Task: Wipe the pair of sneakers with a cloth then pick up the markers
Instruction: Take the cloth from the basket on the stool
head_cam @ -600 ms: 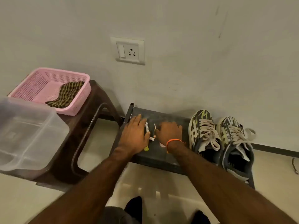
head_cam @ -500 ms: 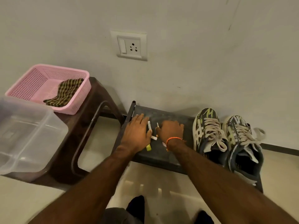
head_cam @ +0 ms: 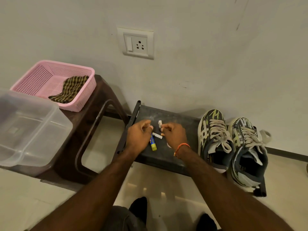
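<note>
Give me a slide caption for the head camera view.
Both hands gather markers on a dark rack beside sneakers.

- The left hand is curling its fingers over a blue and yellow marker lying on the dark shelf.
- The right hand is pinching a white marker at its fingertips; another white marker is lying between the 2 hands.
- 2 sneakers are sitting side by side at the shelf's right end.
- A checked cloth is lying in the pink basket, beside a clear tub.
</note>
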